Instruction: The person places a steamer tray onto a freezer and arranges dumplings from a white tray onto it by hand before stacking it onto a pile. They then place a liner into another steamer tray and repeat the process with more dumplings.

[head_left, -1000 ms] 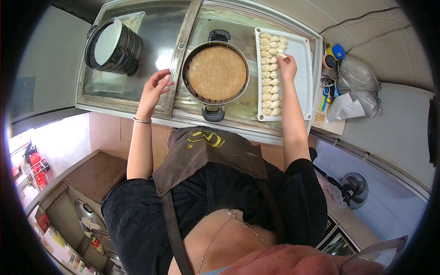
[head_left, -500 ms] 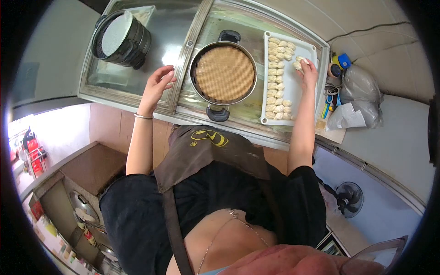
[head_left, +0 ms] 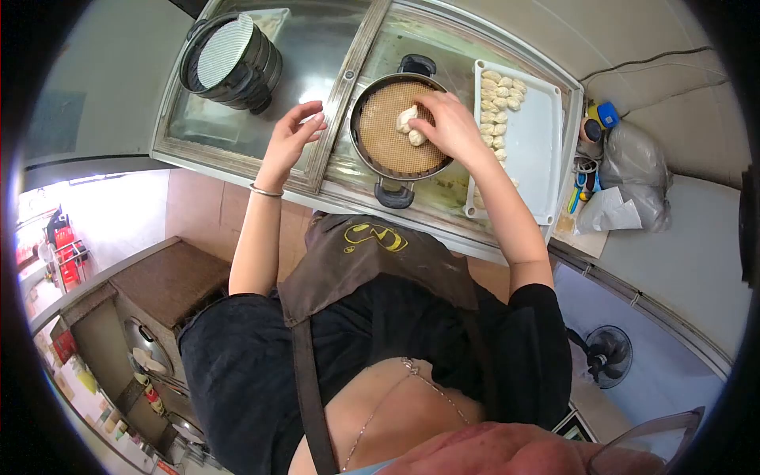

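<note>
A round steamer pot (head_left: 358,154) with two dark handles stands in front of me, lined with a tan mesh mat (head_left: 380,123). Over its right half is my right hand (head_left: 450,127), thumb and fingers curled about pale pleated dumplings (head_left: 408,120) at the mat. Part of this grip is hidden behind the hand. To the left of the pot hovers my left hand (head_left: 294,141), empty, its fingers apart. A white tray (head_left: 534,158) on the right bears rows of similar dumplings (head_left: 492,103); my right forearm covers some of them.
Stacked dark steamers (head_left: 265,75) with a pale mesh liner stand at the far left of the glass-topped counter (head_left: 317,47). Beyond the tray are a blue-and-yellow tape roll (head_left: 606,115), scissors and grey plastic bags (head_left: 633,166). A raised metal frame strip (head_left: 348,79) crosses the counter.
My right hand has moved left from the tray to the steamer, bringing dumplings onto or just above its mat. My left hand stays open beside the pot. The whole view has shifted slightly.
</note>
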A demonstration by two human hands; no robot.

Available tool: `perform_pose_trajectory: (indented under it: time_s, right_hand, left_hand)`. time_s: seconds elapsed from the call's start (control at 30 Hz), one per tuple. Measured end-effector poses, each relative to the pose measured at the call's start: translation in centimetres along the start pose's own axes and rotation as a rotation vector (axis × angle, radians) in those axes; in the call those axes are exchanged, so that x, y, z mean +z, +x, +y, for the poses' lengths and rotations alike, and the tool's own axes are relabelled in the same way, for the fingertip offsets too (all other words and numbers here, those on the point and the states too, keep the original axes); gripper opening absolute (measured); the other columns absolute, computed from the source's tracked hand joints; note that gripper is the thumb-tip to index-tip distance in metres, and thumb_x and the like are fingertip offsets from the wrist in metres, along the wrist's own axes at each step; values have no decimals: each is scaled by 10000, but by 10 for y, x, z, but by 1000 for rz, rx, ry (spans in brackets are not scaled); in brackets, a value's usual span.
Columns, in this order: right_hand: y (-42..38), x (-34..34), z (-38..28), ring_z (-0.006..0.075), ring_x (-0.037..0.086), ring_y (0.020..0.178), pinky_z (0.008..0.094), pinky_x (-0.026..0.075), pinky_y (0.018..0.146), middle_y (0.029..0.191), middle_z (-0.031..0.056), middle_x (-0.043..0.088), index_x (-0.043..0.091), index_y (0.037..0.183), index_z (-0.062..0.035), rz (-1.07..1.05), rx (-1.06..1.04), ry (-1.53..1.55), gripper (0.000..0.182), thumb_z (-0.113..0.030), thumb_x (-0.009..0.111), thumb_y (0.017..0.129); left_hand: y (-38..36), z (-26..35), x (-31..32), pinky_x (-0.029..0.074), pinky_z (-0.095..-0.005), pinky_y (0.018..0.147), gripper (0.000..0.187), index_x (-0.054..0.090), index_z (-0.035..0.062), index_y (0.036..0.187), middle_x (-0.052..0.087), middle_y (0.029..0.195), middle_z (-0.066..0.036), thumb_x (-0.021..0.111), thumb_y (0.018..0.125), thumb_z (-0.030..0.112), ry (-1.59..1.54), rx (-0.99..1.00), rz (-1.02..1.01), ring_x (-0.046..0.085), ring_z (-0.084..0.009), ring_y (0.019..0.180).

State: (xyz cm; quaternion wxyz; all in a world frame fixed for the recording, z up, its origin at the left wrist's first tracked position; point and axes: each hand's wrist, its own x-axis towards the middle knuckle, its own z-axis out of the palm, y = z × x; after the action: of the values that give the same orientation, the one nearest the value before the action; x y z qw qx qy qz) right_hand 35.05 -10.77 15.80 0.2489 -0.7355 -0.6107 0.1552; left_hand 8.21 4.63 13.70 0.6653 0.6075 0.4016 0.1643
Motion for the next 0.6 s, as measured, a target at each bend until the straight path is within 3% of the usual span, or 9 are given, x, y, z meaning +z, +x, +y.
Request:
perform_pose_trajectory:
  time_s: [0.1, 0.17, 0.23, 0.3, 0.37, 0.43, 0.47, 0.53, 0.6]
  right_hand:
    - [-7, -3, -4, 340, 595, 1096, 409, 484, 925, 1147, 153, 653, 657, 1141, -25, 44, 2, 2, 369, -241, 711, 848]
    - [-9, -14, 9, 286, 612, 1095, 364, 482, 937, 1142, 127, 665, 653, 1159, -21, 114, -23, 27, 361, -233, 697, 870]
    - [-3, -37, 40, 249, 646, 1033, 344, 495, 906, 1092, 130, 696, 652, 1156, 1, 240, 291, 398, 400, -280, 699, 876]
    - [-1, -29, 135, 203, 662, 989, 317, 503, 860, 1077, 119, 709, 654, 1162, 0, 562, 371, 444, 400, -298, 687, 898]
    - [-17, -14, 240, 234, 645, 1059, 349, 486, 908, 1137, 145, 690, 648, 1190, -18, 729, 612, 421, 419, -342, 640, 925]
    - [-31, 11, 326, 293, 616, 1125, 396, 457, 966, 1191, 187, 661, 625, 1230, -30, 728, 855, 357, 464, -399, 550, 959]
    - [-28, 14, 329, 293, 616, 1125, 396, 457, 966, 1191, 187, 661, 625, 1230, -30, 729, 842, 355, 464, -399, 550, 959]
    - [-33, 22, 322, 343, 587, 1160, 423, 427, 1005, 1223, 219, 634, 596, 1270, -38, 559, 863, -9, 522, -449, 472, 974]
    - [-25, 26, 312, 359, 572, 1171, 444, 430, 995, 1227, 219, 629, 587, 1283, -44, 547, 840, -16, 534, -460, 461, 974]
  left_hand:
    - [-3, -5, -5, 490, -287, 898, 438, 543, 51, 1331, 592, 1293, -79, 614, 969, 289, -31, -29, 8, 631, -162, 1071]
    - [-3, -10, -4, 490, -292, 899, 426, 544, 54, 1332, 592, 1295, -72, 603, 977, 283, -42, -34, 5, 630, -159, 1070]
    - [-7, -7, -5, 490, -297, 900, 413, 545, 55, 1330, 589, 1297, -69, 591, 984, 277, -41, -26, 30, 628, -154, 1070]
    - [-7, -8, -9, 490, -300, 901, 410, 543, 55, 1331, 586, 1301, -67, 583, 989, 277, -30, -15, 24, 626, -151, 1069]
    - [-6, -12, -13, 489, -298, 899, 412, 541, 58, 1333, 584, 1302, -63, 583, 989, 280, -37, -36, 48, 624, -149, 1070]
    - [-6, -11, -12, 487, -293, 897, 421, 539, 60, 1336, 584, 1307, -66, 586, 986, 289, -53, -34, 57, 624, -149, 1070]
    - [-6, -10, -11, 487, -292, 896, 427, 538, 61, 1337, 583, 1310, -68, 590, 984, 295, -44, -42, 51, 624, -150, 1071]
    - [-5, -9, -10, 485, -290, 896, 450, 535, 61, 1341, 581, 1320, -73, 599, 976, 316, -28, -56, 43, 621, -155, 1077]
    - [-3, -8, -9, 484, -291, 897, 453, 533, 62, 1343, 581, 1320, -72, 599, 976, 319, -27, -52, 45, 621, -157, 1078]
